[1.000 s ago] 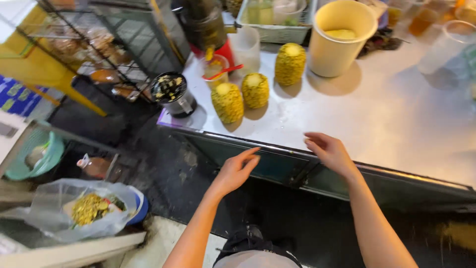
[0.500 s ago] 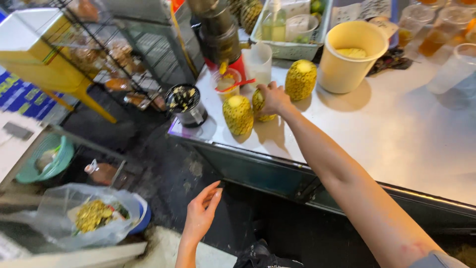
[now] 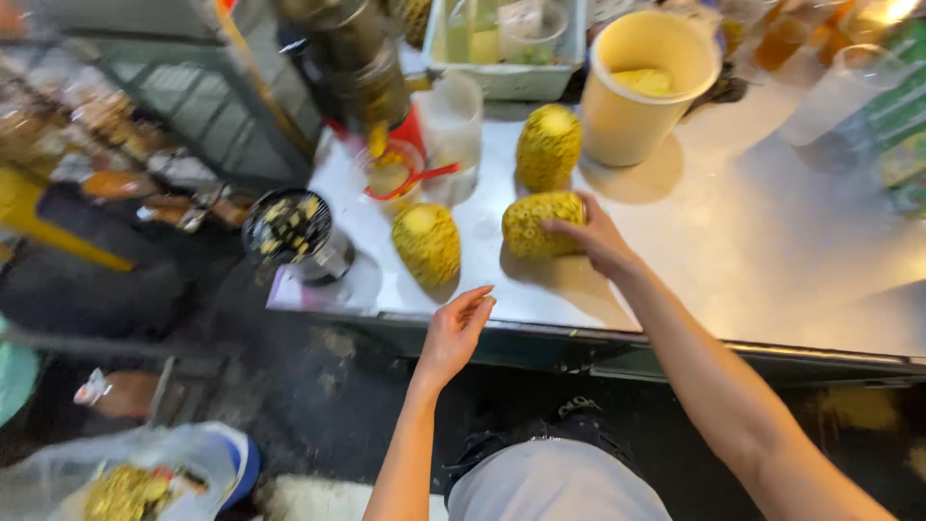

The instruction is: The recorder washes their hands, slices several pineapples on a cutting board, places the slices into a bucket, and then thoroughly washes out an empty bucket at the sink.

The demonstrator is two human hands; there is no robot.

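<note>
Three peeled yellow pineapples are on a steel counter (image 3: 772,251). My right hand (image 3: 596,234) grips the middle pineapple (image 3: 540,224), which is tipped on its side. Another pineapple (image 3: 426,243) stands upright to its left, and a third pineapple (image 3: 548,146) stands behind it. My left hand (image 3: 455,330) hovers open at the counter's front edge, just below the left pineapple, holding nothing.
A cream bucket (image 3: 641,92) with fruit pieces stands at the back. A juicer (image 3: 362,68), a clear jug (image 3: 451,121) and a cup with a red utensil (image 3: 391,174) are left of it. A dark pot (image 3: 294,232) sits off the counter's corner. A bagged waste bin (image 3: 145,478) is below left.
My right hand reached across to the middle pineapple, took hold and tipped it onto its side. My left hand rose from beside my body up to the counter's front edge.
</note>
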